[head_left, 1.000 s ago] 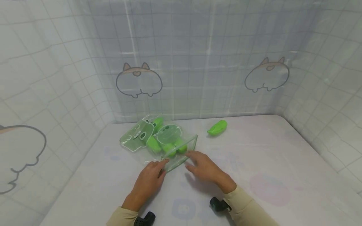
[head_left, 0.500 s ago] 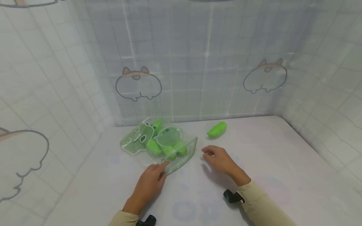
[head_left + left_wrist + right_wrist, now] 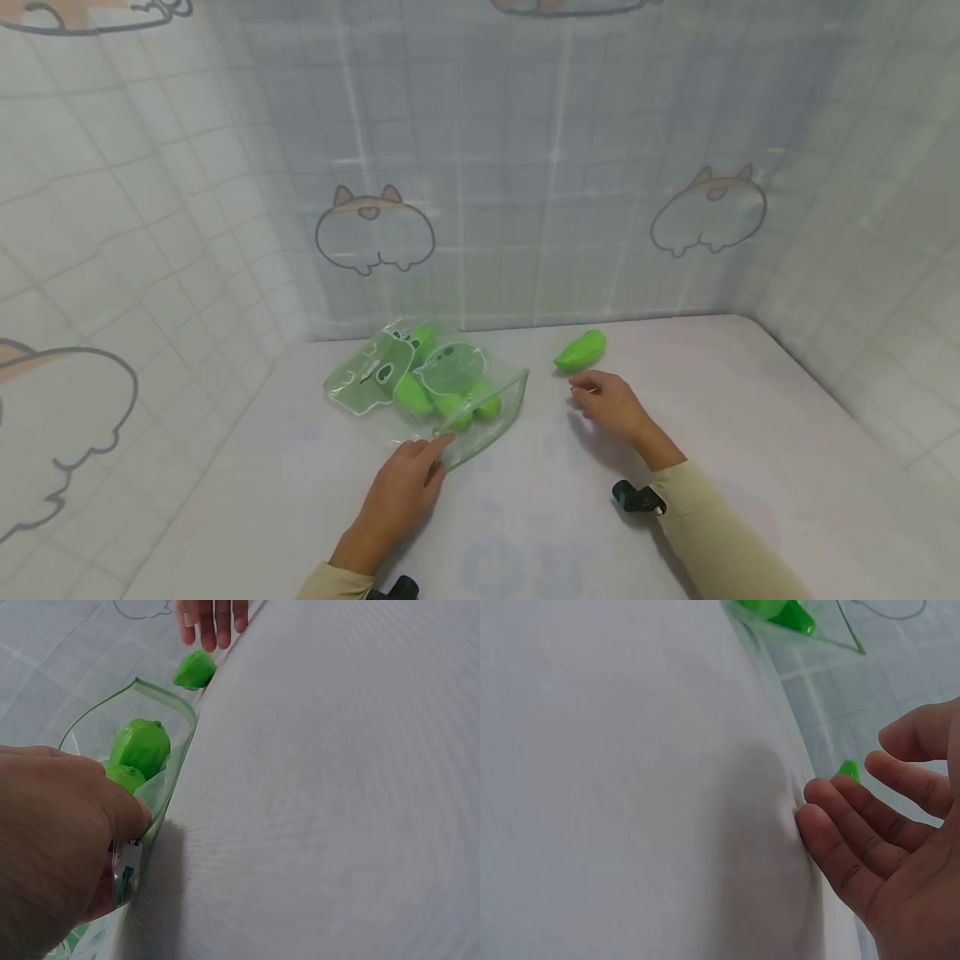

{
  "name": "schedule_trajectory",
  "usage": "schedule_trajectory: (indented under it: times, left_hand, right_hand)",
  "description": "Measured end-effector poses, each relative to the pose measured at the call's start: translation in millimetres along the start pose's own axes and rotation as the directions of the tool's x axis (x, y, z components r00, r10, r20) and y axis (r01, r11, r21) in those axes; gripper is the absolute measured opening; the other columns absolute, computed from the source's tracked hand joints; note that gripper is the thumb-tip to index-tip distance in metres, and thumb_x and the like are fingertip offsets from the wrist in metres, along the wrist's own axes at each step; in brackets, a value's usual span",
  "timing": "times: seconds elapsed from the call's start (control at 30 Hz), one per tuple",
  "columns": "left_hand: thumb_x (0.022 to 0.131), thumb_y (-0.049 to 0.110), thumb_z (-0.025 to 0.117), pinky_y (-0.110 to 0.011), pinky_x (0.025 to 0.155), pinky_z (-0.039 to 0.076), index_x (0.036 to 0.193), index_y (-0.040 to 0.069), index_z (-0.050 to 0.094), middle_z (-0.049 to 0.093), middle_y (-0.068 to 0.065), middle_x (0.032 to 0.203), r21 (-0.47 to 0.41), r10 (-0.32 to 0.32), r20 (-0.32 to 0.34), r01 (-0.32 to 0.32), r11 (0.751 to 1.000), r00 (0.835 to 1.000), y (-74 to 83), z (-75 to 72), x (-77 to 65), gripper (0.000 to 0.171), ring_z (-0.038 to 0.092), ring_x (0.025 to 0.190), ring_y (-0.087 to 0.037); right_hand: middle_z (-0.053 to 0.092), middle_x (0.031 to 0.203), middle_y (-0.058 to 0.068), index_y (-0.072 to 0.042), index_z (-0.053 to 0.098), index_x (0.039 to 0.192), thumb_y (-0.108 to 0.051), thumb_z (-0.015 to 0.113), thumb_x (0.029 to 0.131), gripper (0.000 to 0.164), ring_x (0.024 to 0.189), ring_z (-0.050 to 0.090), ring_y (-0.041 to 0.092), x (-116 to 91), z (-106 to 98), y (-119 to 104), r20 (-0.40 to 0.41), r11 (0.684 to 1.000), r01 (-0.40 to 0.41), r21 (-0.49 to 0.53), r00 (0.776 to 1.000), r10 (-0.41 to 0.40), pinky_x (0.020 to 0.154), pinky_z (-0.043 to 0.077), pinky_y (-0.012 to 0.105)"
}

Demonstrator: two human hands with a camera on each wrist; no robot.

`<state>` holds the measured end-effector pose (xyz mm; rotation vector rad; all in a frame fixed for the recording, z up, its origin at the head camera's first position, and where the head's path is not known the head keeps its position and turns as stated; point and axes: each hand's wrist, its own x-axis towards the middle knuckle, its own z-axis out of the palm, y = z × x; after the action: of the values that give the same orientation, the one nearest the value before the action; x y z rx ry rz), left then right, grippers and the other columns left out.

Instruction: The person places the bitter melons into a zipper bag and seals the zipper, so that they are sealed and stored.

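Now, right hand (image 3: 611,408): moving off from the bag (image 3: 453,368) toward the loose fruit (image 3: 581,351), fingers half curved, holding nothing; leaving one hand on the bag.
Left hand (image 3: 401,492): pinching the bag's rim, lower middle of the frame.
Loose fruit: lying below and right of centre; mostly hiding behind fingers in the right wrist view.
Bagged fruit (image 3: 414,396): sitting below and left of centre, blurring, defying a count.

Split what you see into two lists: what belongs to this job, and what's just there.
Belongs to the job:
- clear bag, held by the left hand
- green fruit inside it
- loose green fruit, probably, as the right hand is near it

Just there:
- table
- patterned wall
- black wrist cameras
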<state>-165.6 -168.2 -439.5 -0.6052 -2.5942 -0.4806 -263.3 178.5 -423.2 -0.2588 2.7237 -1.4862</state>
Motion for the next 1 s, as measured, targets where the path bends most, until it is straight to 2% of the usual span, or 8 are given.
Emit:
schedule_trajectory:
  times: [0.27, 0.57, 0.83, 1.0]
  left_hand:
    - [0.084, 0.010, 0.078, -0.040, 0.076, 0.053, 0.129, 0.015, 0.066, 0.070, -0.003, 0.096, -0.010, -0.033, 0.017, 0.033, 0.999, 0.999, 0.3, 3.3, -0.1, 0.047, 0.061, 0.089, -0.019]
    - [0.084, 0.010, 0.079, -0.039, 0.076, 0.053, 0.128, 0.016, 0.067, 0.070, -0.002, 0.096, -0.008, -0.035, 0.032, 0.035, 0.999, 0.999, -1.1, 3.2, -1.5, 0.046, 0.062, 0.089, -0.018]
    - [0.084, 0.009, 0.079, -0.040, 0.077, 0.054, 0.129, 0.015, 0.066, 0.070, -0.003, 0.099, -0.009, -0.036, 0.028, 0.036, 0.999, 0.999, -4.3, 2.3, 1.3, 0.047, 0.063, 0.091, -0.019]
    - [0.086, 0.011, 0.077, -0.038, 0.078, 0.054, 0.130, 0.018, 0.066, 0.070, -0.001, 0.100, -0.018, -0.048, 0.043, 0.049, 0.999, 0.998, -6.0, 6.0, -0.4, 0.046, 0.062, 0.092, -0.017]
  right_hand:
    - [0.070, 0.108, 0.013, -0.001, 0.063, 0.127, -0.022, 0.056, 0.100, 0.035, 0.085, 0.067, 0.024, 13.5, -12.0, 10.2, -0.052, 0.998, -0.062, -0.015, 0.997, 0.061, 0.069, 0.052, 0.034]
    - [0.069, 0.114, 0.013, -0.007, 0.063, 0.127, -0.038, 0.056, 0.102, 0.041, 0.094, 0.067, 0.027, 18.9, -26.1, 25.7, -0.114, 0.986, -0.165, 0.009, 0.980, 0.165, 0.078, 0.053, 0.038]
    - [0.065, 0.118, 0.016, -0.004, 0.059, 0.130, -0.041, 0.056, 0.101, 0.047, 0.095, 0.065, 0.029, 31.2, -32.5, 28.8, -0.135, 0.987, -0.156, 0.034, 0.978, 0.159, 0.081, 0.052, 0.039]
    - [0.063, 0.124, 0.019, -0.003, 0.056, 0.134, -0.039, 0.058, 0.101, 0.049, 0.092, 0.067, 0.028, 37.6, -33.6, 36.0, -0.186, 0.980, -0.185, 0.068, 0.963, 0.194, 0.080, 0.052, 0.038]
